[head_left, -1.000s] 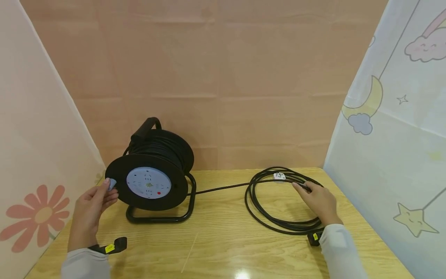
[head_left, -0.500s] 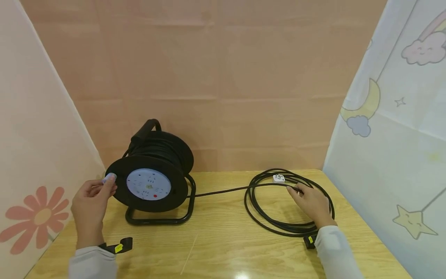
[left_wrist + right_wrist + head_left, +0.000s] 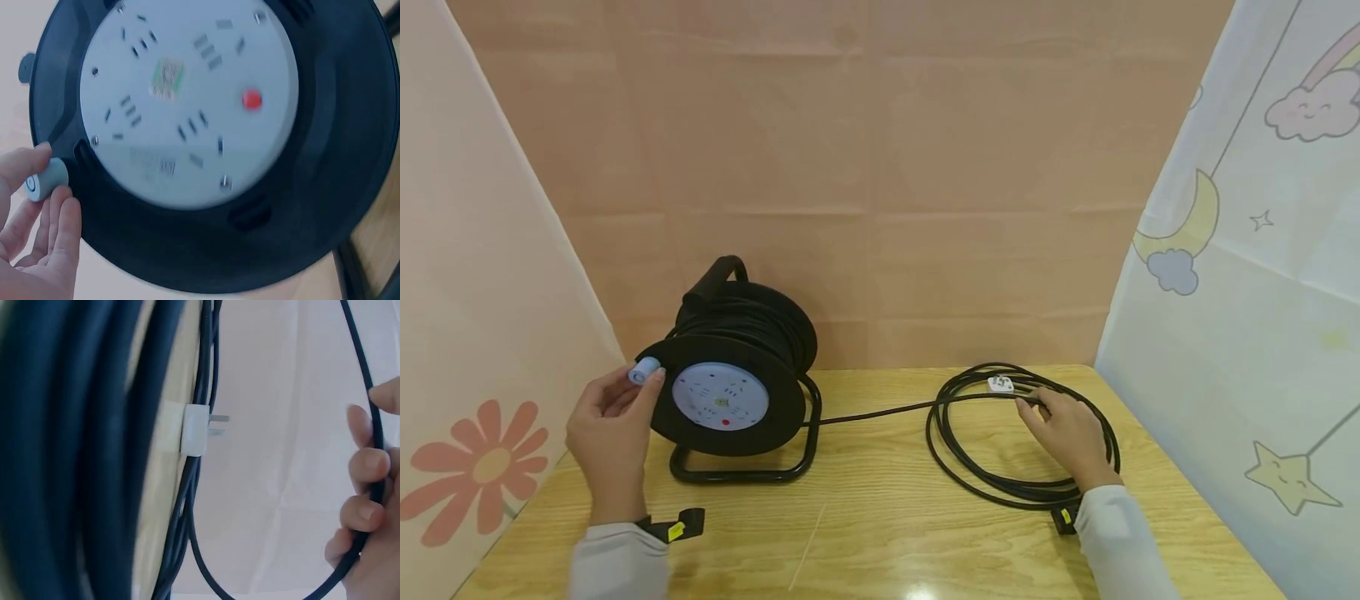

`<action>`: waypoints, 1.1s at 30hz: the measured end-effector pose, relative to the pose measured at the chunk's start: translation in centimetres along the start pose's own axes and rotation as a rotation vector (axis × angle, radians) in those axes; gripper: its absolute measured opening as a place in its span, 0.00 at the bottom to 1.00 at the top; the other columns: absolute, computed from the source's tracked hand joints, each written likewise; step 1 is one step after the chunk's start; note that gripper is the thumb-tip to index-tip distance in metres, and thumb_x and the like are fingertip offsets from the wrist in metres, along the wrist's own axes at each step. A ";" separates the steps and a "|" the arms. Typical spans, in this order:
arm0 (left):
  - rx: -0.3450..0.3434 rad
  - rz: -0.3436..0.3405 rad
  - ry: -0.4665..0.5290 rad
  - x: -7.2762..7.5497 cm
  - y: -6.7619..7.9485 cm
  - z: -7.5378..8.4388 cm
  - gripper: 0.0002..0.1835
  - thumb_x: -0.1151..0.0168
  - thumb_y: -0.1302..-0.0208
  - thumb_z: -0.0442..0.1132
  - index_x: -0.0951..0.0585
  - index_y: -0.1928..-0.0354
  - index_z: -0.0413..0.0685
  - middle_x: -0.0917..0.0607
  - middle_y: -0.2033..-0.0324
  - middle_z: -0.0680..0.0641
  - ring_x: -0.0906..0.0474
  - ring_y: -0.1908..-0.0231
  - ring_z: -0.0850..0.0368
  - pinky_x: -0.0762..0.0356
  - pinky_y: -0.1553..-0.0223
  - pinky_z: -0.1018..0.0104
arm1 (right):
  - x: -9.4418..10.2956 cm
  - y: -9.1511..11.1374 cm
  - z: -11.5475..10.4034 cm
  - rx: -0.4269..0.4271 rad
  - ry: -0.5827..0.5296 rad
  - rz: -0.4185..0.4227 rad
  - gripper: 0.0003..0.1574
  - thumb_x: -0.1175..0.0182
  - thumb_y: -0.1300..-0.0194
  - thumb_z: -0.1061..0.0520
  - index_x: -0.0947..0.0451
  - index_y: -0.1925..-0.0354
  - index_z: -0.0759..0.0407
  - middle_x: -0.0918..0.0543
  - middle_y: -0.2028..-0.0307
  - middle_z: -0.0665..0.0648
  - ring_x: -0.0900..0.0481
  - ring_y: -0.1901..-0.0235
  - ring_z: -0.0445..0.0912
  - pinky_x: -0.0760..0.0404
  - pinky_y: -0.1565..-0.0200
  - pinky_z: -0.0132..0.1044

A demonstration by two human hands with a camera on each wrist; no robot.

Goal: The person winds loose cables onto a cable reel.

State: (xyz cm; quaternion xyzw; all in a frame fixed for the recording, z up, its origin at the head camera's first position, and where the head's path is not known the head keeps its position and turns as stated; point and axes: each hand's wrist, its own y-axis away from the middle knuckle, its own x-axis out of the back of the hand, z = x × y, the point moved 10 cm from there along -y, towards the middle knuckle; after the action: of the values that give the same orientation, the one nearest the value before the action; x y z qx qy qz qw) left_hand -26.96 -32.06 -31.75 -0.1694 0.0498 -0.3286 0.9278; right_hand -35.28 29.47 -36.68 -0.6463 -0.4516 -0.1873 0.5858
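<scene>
A black cable reel with a pale round socket panel stands on its tube frame at the left. My left hand pinches the small light-blue crank knob at the left edge of the reel's front disc, thumb on one side and fingers on the other. Across the table my right hand grips the black cable, which runs through its curled fingers. From there the cable stretches left to the reel. Loose loops of it lie under and around that hand, with a white plug at their far side.
The wooden table ends at an orange-brown backdrop. Printed white sheets hang left and right, close to both arms. A black strap with a yellow tag circles the left wrist, another the right.
The crank knob has swung up and slightly right with my left hand, turning the reel's disc and socket panel clockwise. My right hand has shifted slightly left, still gripping the cable.
</scene>
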 end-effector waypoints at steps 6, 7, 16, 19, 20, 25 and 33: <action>0.026 -0.015 0.157 -0.9 0.6 0.6 0.25 0.24 0.43 0.47 0.16 0.43 0.48 0.17 0.53 0.50 0.20 0.56 0.62 0.24 0.53 0.80 | 0.2 -0.5 -1.6 0.076 -0.018 0.002 0.14 0.36 0.31 0.45 0.19 0.64 0.54 0.35 0.83 0.44 0.43 0.86 0.41 0.44 0.80 0.37; 0.033 -0.015 0.181 -1.0 0.6 0.6 0.25 0.24 0.43 0.47 0.16 0.44 0.48 0.17 0.52 0.50 0.20 0.56 0.61 0.24 0.53 0.80 | 0.4 -0.5 -1.9 0.096 -0.013 0.026 0.14 0.34 0.32 0.46 0.19 0.64 0.54 0.33 0.83 0.43 0.41 0.85 0.41 0.42 0.78 0.38; -0.013 -0.033 0.405 -2.8 1.8 1.7 0.20 0.26 0.40 0.37 0.16 0.45 0.44 0.21 0.49 0.47 0.22 0.50 0.54 0.25 0.48 0.77 | 1.2 -0.5 -3.1 0.132 0.047 0.177 0.20 0.29 0.40 0.40 0.15 0.65 0.54 0.39 0.84 0.41 0.37 0.81 0.45 0.41 0.70 0.45; -0.041 -0.042 0.449 -3.3 2.2 2.0 0.20 0.28 0.39 0.35 0.17 0.45 0.43 0.22 0.48 0.46 0.24 0.47 0.52 0.26 0.45 0.76 | 0.6 -0.6 -3.4 0.136 0.026 0.135 0.17 0.30 0.38 0.43 0.15 0.62 0.55 0.36 0.82 0.43 0.34 0.77 0.46 0.42 0.68 0.46; -0.054 -0.043 0.455 -3.4 2.4 2.2 0.19 0.28 0.39 0.35 0.17 0.45 0.42 0.22 0.48 0.46 0.24 0.47 0.52 0.26 0.45 0.75 | 0.3 -0.6 -3.5 0.141 0.017 0.119 0.16 0.30 0.37 0.45 0.15 0.61 0.56 0.34 0.81 0.44 0.32 0.75 0.48 0.41 0.67 0.46; -0.114 -0.050 0.431 -3.6 2.7 2.6 0.19 0.29 0.38 0.35 0.17 0.45 0.41 0.21 0.50 0.45 0.23 0.49 0.52 0.26 0.45 0.75 | -0.6 -0.4 -4.0 0.165 -0.027 0.066 0.11 0.32 0.35 0.54 0.17 0.58 0.59 0.24 0.74 0.49 0.23 0.63 0.56 0.33 0.61 0.54; -0.216 -0.064 0.270 -4.6 2.6 4.1 0.18 0.27 0.39 0.37 0.17 0.49 0.36 0.22 0.57 0.53 0.20 0.55 0.59 0.23 0.52 0.78 | -0.9 -0.4 -4.1 0.149 0.005 0.043 0.16 0.31 0.38 0.41 0.13 0.57 0.48 0.32 0.79 0.40 0.29 0.71 0.46 0.35 0.63 0.49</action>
State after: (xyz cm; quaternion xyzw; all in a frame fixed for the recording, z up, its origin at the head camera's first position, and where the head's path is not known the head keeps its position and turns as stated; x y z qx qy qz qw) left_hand -28.17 -26.11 -28.93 -0.2238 0.2034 -0.3705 0.8782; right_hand -34.88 25.30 -36.20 -0.6099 -0.4488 -0.1424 0.6374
